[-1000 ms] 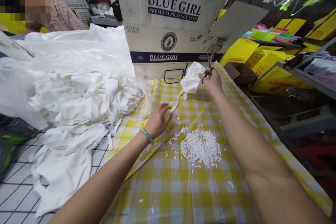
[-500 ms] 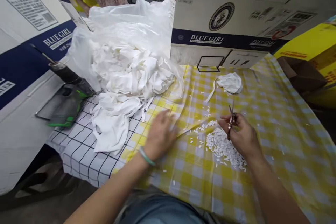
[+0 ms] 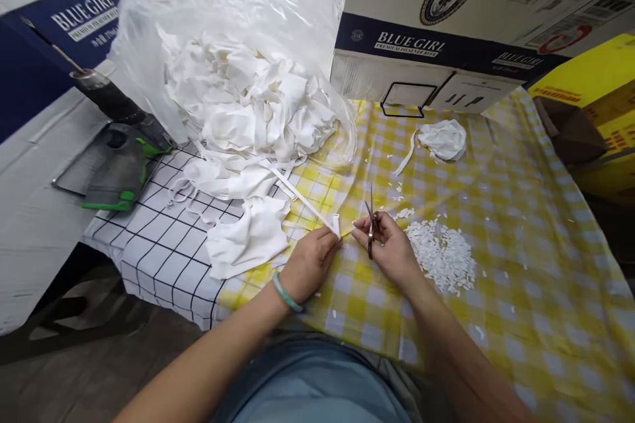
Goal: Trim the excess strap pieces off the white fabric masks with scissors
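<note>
My left hand (image 3: 308, 266), with a pale green bangle at the wrist, pinches the end of a thin white strap (image 3: 303, 199). The strap runs taut up to the white fabric garment (image 3: 251, 238) lying left of the hand. Close by on the right, my right hand (image 3: 394, 251) is closed around small scissors (image 3: 371, 228), blades pointing up and away. A tiny white bit shows at its fingertips; whether it joins the strap I cannot tell. Beside that hand lies a heap of small white clippings (image 3: 441, 254).
A clear plastic bag (image 3: 248, 0) spills white garments (image 3: 268, 99) at the back. Another white piece (image 3: 444, 139) lies right of centre. A large carton (image 3: 397, 73) stands behind, near a black wire stand (image 3: 407, 100). A grey-green tool-like object (image 3: 114, 162) is at left.
My left hand has come to pinch the strap, pulling it out from the garment. My right hand with the scissors has moved left, close to it. The view has tilted down.
</note>
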Demonstrator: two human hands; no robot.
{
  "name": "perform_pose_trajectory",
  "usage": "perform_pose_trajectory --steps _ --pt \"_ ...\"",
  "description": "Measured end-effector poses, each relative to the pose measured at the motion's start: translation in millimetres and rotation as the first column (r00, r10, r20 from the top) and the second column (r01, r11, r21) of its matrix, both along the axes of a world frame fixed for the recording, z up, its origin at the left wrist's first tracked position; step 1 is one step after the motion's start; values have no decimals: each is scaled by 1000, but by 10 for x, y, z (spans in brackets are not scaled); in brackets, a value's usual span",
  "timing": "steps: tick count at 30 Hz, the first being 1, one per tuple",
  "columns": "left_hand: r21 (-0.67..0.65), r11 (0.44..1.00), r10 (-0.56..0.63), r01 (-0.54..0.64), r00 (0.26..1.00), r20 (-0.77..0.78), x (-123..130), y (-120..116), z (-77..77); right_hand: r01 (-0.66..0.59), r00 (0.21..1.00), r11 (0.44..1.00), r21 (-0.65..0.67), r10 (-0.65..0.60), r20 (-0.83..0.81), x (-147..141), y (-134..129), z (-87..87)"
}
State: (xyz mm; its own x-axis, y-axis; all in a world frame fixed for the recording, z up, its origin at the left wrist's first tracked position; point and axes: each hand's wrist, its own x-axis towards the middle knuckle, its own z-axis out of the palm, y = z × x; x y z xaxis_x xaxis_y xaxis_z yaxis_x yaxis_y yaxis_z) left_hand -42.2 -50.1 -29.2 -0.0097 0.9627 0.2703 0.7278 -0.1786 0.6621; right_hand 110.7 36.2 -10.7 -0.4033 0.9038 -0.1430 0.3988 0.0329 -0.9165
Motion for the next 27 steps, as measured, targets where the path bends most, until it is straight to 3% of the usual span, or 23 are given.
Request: perform_pose_trajectory --steps 4,9,11,12,13,15,16,18,20,22,25,27 --pt "12 999 -43 42 994 99 60 -210 28 -67 993 979 -193 48 -104 -295 -13 12" --pt "28 997 -80 76 972 223 128 -347 86 -259 940 849 -460 112 -321 -632 3 226" --pt "-37 999 5 10 928 374 1 -329 161 -250 933 840 -482 74 -353 -594 -21 262" --pt "-110 991 118 -70 837 535 -101 -284 210 -225 935 846 -483 47 -353 -555 -43 260" --pt "-206 966 255 -153 675 693 -221 -206 260 -197 938 852 -485 19 -347 -515 -70 247" --pt "-407 876 464 -260 223 857 -490 51 350 -155 943 854 -496 -23 -333 -457 -135 200" --pt "-440 853 486 -283 119 866 -622 220 382 -142 945 853 -502 -33 -324 -445 -171 174" --pt "-471 822 506 -321 33 862 -850 572 417 -137 952 854 -501 -27 -306 -443 -245 129" --pt "-489 799 523 -351 2 853 -995 826 435 -155 956 858 -489 6 -292 -435 -313 98" --pt "-488 785 532 -381 13 847 -1030 868 466 -180 956 872 -455 46 -290 -389 -368 80" --pt "-468 778 548 -418 87 832 -870 499 578 -208 950 903 -377 95 -297 -256 -401 75" --pt "-448 799 555 -402 203 807 -661 109 701 -194 950 924 -331 93 -298 -173 -375 104"
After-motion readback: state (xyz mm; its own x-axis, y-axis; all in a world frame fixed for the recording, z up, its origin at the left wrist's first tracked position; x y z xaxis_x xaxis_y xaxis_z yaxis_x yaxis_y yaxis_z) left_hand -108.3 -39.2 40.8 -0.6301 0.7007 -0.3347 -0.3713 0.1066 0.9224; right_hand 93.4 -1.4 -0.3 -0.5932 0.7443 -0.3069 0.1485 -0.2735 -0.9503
